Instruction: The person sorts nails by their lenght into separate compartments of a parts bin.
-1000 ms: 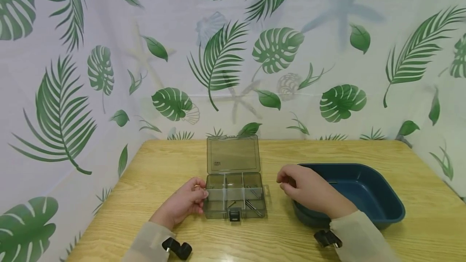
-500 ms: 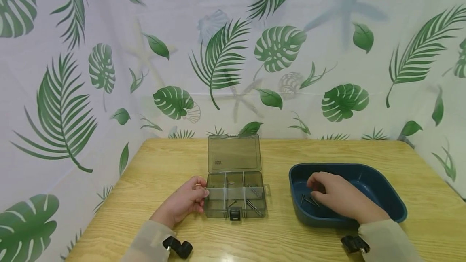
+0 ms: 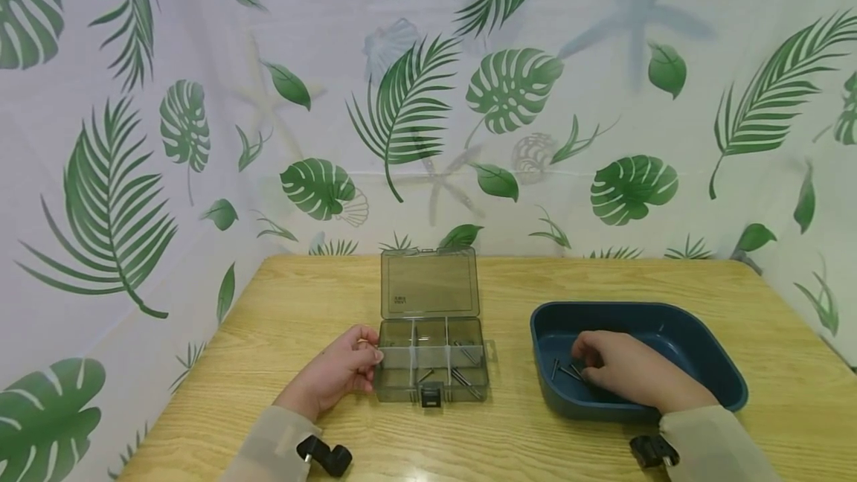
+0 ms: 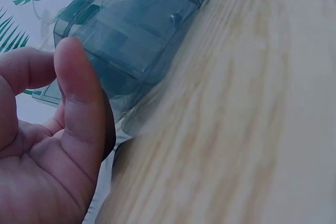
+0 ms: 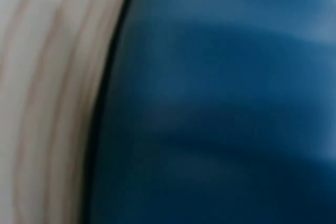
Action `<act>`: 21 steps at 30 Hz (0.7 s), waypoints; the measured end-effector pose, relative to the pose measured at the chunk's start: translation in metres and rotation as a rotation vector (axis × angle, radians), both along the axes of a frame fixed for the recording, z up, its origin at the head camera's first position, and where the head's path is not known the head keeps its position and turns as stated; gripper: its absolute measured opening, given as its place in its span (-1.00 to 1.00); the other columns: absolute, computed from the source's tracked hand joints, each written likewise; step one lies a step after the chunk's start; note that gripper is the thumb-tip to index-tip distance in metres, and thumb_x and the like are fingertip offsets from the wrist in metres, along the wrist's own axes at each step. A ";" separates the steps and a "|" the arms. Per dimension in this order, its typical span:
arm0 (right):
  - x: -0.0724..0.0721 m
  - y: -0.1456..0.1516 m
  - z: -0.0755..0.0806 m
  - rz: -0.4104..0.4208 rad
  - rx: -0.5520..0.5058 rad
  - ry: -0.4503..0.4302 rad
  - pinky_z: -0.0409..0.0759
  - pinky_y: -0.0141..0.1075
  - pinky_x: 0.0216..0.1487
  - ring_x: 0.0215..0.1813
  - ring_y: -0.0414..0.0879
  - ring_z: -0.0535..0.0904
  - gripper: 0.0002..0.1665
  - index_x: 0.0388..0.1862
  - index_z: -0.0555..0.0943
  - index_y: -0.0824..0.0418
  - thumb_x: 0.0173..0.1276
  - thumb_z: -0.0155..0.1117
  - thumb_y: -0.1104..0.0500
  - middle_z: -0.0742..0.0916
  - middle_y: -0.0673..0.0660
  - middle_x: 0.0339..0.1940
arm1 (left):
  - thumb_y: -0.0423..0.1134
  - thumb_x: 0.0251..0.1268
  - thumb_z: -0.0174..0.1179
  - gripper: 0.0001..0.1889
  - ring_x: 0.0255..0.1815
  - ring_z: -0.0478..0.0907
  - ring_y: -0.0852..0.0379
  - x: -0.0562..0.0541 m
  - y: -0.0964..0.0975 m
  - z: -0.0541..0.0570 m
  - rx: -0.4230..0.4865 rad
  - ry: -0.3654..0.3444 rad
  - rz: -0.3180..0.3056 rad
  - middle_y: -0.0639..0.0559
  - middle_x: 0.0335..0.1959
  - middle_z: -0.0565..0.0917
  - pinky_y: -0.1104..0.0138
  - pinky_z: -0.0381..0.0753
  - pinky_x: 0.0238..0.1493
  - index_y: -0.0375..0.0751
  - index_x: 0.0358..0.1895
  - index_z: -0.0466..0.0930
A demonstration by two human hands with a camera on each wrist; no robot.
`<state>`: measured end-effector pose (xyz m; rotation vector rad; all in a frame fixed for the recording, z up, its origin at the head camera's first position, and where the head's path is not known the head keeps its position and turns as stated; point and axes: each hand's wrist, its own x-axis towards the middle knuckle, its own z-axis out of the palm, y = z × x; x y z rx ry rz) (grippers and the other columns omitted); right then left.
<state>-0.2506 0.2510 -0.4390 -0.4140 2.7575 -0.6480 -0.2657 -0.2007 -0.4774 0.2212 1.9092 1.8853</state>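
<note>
Inside one blue tray, beside the right hand, lie at least two screws, one pointing away, one slanting; whether either grip holds anything, I cannot tell. The left hand touches one box, long axis sideways

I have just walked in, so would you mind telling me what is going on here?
A person is working with a compartment box and a blue basin. Their left hand is at the box's left edge; the lid stands open, and thin metal pieces lie in some compartments. The right hand reaches into the basin, beside similar loose pieces; whether its grip holds one cannot be seen.
</note>
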 end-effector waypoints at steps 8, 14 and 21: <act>0.000 0.000 -0.005 -0.004 0.006 -0.020 0.53 -0.11 -0.23 -0.27 -0.09 0.50 -0.77 -0.04 0.65 0.09 0.34 0.34 0.27 0.63 -0.02 -0.29 | -0.39 0.43 0.07 -0.68 -0.48 0.38 0.13 -0.002 -0.001 -0.003 -0.008 0.008 -0.002 0.00 -0.44 0.40 0.32 0.60 -0.45 -0.32 0.10 0.16; 0.002 -0.001 -0.004 0.002 0.006 -0.013 0.50 -0.11 -0.26 -0.29 -0.07 0.47 -0.75 -0.10 0.64 0.09 0.34 0.21 0.37 0.62 0.00 -0.30 | -0.39 0.42 0.08 -0.66 -0.48 0.38 0.13 -0.002 -0.002 -0.003 -0.005 0.005 -0.004 0.00 -0.44 0.40 0.32 0.60 -0.45 -0.32 0.11 0.16; 0.002 0.000 -0.004 0.004 0.009 -0.003 0.48 -0.13 -0.28 -0.32 -0.08 0.46 -0.74 -0.16 0.63 0.08 0.34 0.17 0.41 0.61 -0.02 -0.33 | -0.40 0.44 0.06 -0.68 -0.47 0.38 0.13 -0.001 -0.001 -0.002 -0.007 0.006 -0.002 0.00 -0.44 0.40 0.32 0.61 -0.45 -0.32 0.11 0.16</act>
